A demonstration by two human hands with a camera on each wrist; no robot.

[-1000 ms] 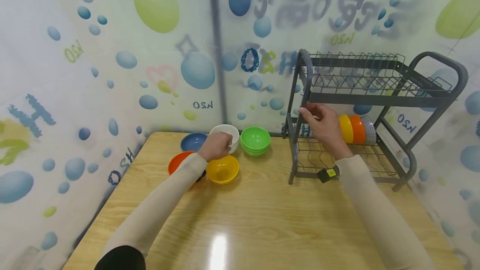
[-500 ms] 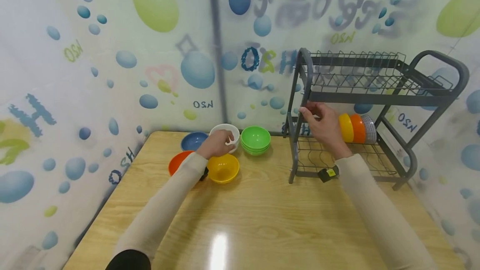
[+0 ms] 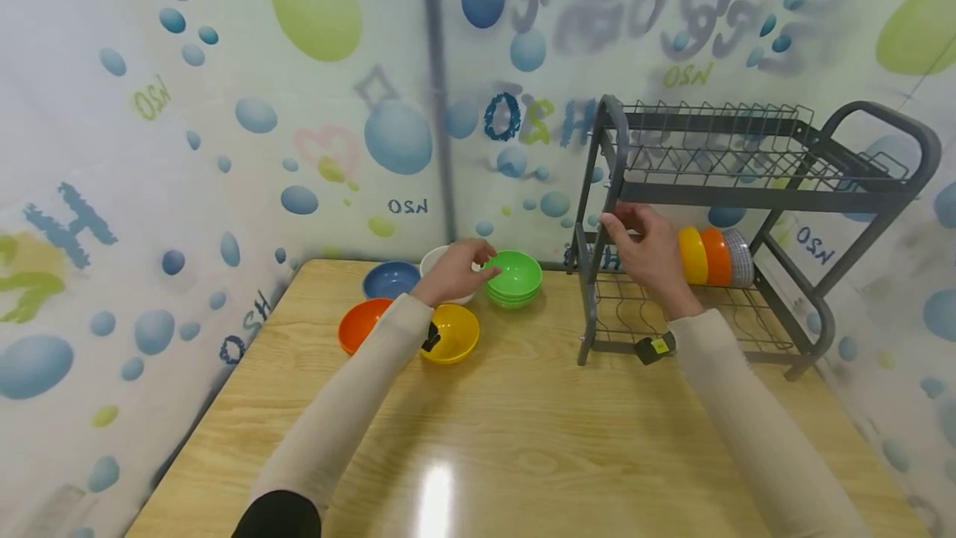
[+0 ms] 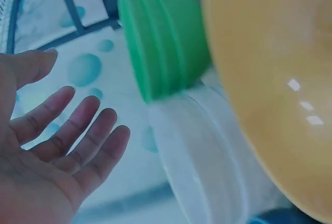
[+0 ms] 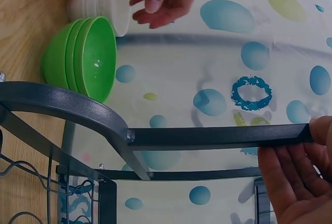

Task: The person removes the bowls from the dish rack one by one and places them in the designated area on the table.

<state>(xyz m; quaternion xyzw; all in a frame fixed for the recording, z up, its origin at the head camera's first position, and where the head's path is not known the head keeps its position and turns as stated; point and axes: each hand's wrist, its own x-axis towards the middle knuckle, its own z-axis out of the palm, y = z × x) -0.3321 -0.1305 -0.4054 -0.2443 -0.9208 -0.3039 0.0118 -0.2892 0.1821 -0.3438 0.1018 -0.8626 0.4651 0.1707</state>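
Above the white bowls [image 4: 194, 156] my left hand [image 3: 457, 271] hangs with fingers spread and holding nothing, its fingertips close to the stacked green bowls [image 3: 515, 275]. In the left wrist view that hand [image 4: 62, 146] touches no bowl. My right hand [image 3: 648, 251] grips the left front post of the dark metal rack [image 3: 747, 196]; the right wrist view shows its thumb and fingers [image 5: 298, 169] around the post [image 5: 223, 137]. A yellow bowl [image 3: 457, 335], an orange bowl [image 3: 362, 322] and a blue bowl [image 3: 390, 281] stand around the white ones, which my left hand partly covers.
On the rack's lower shelf, yellow [image 3: 693, 256], orange [image 3: 717, 257] and patterned [image 3: 738, 259] dishes stand on edge, right of my right hand. The rack's upper wire basket [image 3: 717, 144] overhangs them. A printed wall [image 3: 336, 106] borders the wooden table [image 3: 523, 438] behind.
My left hand has risen from the white bowls and moved right toward the green ones, its fingers opening out. My right hand keeps its grip on the post.
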